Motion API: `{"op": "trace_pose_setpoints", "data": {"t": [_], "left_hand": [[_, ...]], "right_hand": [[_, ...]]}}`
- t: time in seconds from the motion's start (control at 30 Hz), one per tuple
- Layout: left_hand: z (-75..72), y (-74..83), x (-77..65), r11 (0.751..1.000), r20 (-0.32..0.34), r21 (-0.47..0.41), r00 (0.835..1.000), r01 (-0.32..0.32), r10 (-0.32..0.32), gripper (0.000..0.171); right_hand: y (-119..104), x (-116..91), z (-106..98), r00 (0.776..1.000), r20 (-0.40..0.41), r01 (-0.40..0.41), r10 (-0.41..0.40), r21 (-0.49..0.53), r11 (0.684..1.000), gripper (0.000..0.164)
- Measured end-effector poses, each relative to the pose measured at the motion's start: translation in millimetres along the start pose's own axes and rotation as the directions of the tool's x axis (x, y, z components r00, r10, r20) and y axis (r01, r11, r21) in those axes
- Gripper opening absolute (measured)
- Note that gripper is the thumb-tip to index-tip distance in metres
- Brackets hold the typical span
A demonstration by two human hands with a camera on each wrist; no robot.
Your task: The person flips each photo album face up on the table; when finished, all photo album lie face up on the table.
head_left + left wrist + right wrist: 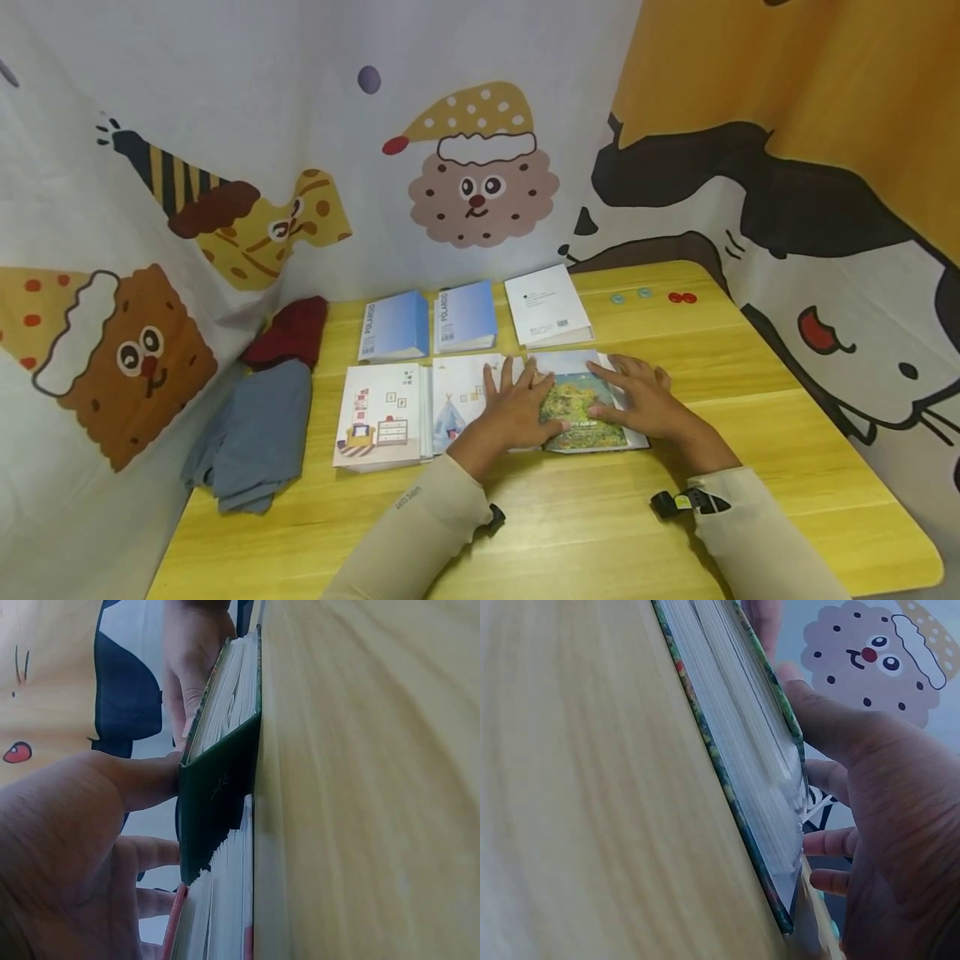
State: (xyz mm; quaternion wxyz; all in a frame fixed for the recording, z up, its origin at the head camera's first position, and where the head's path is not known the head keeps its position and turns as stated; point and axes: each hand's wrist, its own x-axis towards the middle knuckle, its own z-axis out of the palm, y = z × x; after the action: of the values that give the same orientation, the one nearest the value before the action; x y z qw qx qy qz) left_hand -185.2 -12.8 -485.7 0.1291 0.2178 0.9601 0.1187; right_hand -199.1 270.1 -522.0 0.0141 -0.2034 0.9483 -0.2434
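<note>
A photo album with a green and yellow garden cover (581,408) lies flat at the right of the front row. My left hand (513,412) rests fingers spread over the seam between it and the album with a blue tent on its cover (450,421), thumb on the garden cover. From the other side my right hand (645,400) touches the garden album's top, thumb and fingers extended. In the left wrist view its dark green spine (217,795) faces the tent album's page edges (225,892). Its page block (735,742) shows in the right wrist view.
At the front left lies an album with a drawn room (378,417). Behind are two blue albums (397,325) (465,315) and a white one (547,304). Grey cloth (258,433) and a dark red cloth (292,333) lie left; small red (682,297) and teal discs (618,298) sit back right.
</note>
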Motion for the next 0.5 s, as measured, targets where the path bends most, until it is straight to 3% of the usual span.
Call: {"op": "trace_pose_setpoints", "data": {"t": [0.17,0.3,0.5], "left_hand": [[-0.5,-3.4,-0.5,1.000,-0.004,-0.013,1.000,-0.004,0.004,0.088],[-8.0,-9.7,-3.2,1.000,-0.044,-0.017,0.999,-0.004,0.004,0.091],[-26.6,-35.4,-10.8,0.997,-0.102,-0.043,0.992,0.065,-0.069,0.094]], "right_hand": [[-2.5,0.1,-3.3,1.000,-0.010,0.010,-0.010,-0.012,1.000,0.085],[-7.9,4.2,-9.8,0.999,-0.037,0.027,-0.029,-0.051,0.998,0.086],[-29.8,21.3,-15.6,0.998,-0.024,0.062,-0.064,-0.075,0.995,0.087]]}}
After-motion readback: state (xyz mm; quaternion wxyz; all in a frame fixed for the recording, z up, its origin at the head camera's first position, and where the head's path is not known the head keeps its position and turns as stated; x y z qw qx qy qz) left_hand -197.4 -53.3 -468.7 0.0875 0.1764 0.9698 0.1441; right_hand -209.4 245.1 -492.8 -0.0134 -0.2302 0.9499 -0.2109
